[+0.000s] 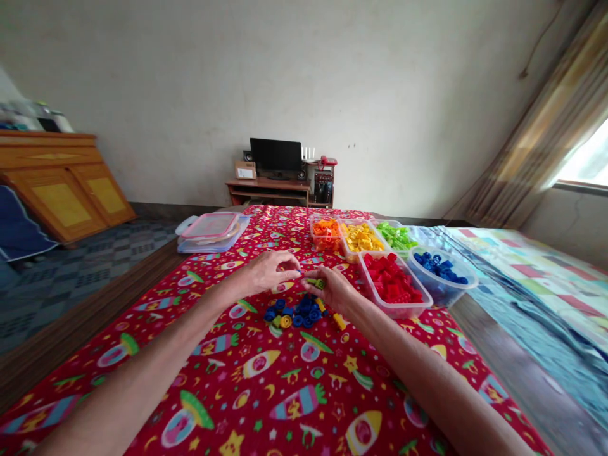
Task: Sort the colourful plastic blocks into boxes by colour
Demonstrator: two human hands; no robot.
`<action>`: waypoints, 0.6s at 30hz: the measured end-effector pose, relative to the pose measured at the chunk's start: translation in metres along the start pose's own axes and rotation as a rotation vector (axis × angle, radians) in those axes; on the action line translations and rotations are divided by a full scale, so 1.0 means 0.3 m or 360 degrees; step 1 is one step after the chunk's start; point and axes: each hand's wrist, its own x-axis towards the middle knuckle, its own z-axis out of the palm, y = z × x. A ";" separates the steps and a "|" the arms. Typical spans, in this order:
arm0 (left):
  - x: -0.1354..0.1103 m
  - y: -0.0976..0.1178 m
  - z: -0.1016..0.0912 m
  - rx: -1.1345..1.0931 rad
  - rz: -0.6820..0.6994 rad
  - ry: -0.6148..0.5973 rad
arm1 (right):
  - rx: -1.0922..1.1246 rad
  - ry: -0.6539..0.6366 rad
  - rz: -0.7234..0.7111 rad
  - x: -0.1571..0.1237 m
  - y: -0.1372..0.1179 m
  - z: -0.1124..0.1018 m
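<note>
My left hand [270, 272] hovers over the red patterned cloth, thumb and fingertips drawn together in a pinch. A speck of blue shows at its fingertips, too small to name. Facing it, my right hand [334, 289] has its fingers closed on light green plastic building pieces [315, 283]. The two hands are close but apart. Just below them lies a loose pile of blue building pieces [308, 313], some round, with a few yellow ones [285, 322] and a bit of green among them. A yellow piece [339, 321] lies beside the right wrist.
Right of my hands stand clear tubs of orange [325, 229], yellow [361, 237], green [396, 236], red [392, 278] and blue [439, 267] pieces. Stacked lids [211, 231] lie at the table's left. Beyond are a desk with a monitor [275, 156] and a wooden cabinet [61, 183].
</note>
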 end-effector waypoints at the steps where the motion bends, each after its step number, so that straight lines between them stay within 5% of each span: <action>1: -0.015 0.000 -0.025 -0.0016 -0.0059 -0.0197 | 0.0009 0.0010 -0.0028 0.000 -0.003 -0.003; 5: -0.063 0.009 -0.052 0.0041 -0.0171 -0.0675 | 0.0025 0.0089 -0.0153 0.007 -0.009 -0.018; 11: -0.058 0.059 0.029 0.0304 -0.0190 -0.0808 | -0.0024 0.0083 -0.0222 0.025 -0.003 -0.044; 18: -0.070 0.089 0.051 0.0460 -0.0053 -0.0767 | -0.0086 0.0106 -0.0279 0.023 -0.015 -0.051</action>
